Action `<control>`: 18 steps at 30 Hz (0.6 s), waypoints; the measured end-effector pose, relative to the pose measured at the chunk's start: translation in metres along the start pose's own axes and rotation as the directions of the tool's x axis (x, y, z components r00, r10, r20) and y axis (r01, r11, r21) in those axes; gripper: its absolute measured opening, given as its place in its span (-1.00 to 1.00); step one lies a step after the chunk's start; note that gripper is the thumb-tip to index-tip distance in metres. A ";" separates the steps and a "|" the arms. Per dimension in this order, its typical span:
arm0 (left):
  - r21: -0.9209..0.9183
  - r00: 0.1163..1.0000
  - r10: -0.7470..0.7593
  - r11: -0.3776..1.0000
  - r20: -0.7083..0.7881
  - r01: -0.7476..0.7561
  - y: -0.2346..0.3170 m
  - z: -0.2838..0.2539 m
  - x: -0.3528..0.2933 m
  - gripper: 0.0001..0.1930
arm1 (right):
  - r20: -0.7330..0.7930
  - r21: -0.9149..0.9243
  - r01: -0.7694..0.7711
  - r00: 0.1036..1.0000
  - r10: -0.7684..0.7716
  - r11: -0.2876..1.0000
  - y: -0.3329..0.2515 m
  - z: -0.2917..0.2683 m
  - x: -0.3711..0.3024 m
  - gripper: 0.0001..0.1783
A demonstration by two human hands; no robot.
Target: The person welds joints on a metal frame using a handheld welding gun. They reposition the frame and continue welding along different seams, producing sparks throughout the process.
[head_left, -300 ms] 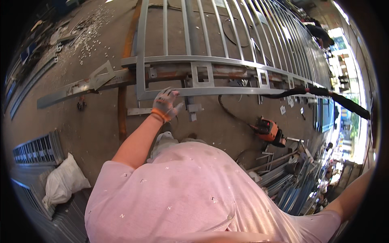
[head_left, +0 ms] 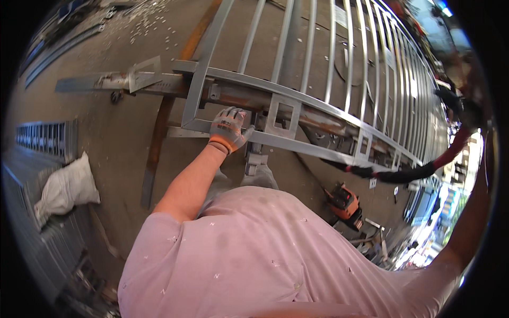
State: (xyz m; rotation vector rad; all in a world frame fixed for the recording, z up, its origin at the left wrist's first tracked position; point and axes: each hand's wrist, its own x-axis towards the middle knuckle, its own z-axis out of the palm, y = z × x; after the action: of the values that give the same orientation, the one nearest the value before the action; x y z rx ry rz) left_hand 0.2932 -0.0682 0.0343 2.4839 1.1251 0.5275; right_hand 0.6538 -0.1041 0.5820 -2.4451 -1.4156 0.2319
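My left hand (head_left: 229,129), in a grey glove with an orange cuff, lies on the lower rail of a metal railing frame (head_left: 313,148) near its left corner. Its fingers are stretched out and hold nothing. Close by, a square plate with a cut-out (head_left: 272,117) sits between the two lower rails. At the far right my raised right hand (head_left: 470,112) is dark and blurred. A thick black and red wrapped cable (head_left: 405,175) hangs in the air from it, closed in that hand as far as I can make out, and runs down across the railing's lower rail.
Rusty beams (head_left: 159,124) lie under and beside the railing. An orange and black machine (head_left: 343,201) stands on the floor to the right. A white sack (head_left: 69,183) rests by stacked metal profiles (head_left: 58,249) at the left. A loose square plate (head_left: 144,74) lies on the left beam.
The view has turned, and the railing slants more. My left hand has come down onto the lower rail. My right hand has come into view at the far right, with the cable's end higher.
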 end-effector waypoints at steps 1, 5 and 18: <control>0.002 0.999 0.006 1.000 -0.032 -0.006 0.001 0.000 0.001 -0.51 | 0.112 0.188 -0.069 0.992 0.049 0.980 0.018 0.045 0.023 -0.61; -0.028 0.996 -0.032 0.999 -0.078 0.030 0.005 -0.003 0.003 -0.52 | 0.500 0.641 -0.183 0.836 -0.225 0.745 0.063 0.194 0.046 -0.63; -0.825 0.947 0.103 0.526 0.304 0.208 0.145 -0.013 0.009 -0.33 | 0.577 0.797 -0.526 0.809 -0.117 0.296 0.063 0.335 0.009 -0.74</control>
State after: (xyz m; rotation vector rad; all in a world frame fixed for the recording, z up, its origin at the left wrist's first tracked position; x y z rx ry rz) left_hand 0.3847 -0.1485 0.1150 1.5550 0.5660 0.4718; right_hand 0.6132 -0.0653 0.2451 -1.4773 -0.6237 1.4870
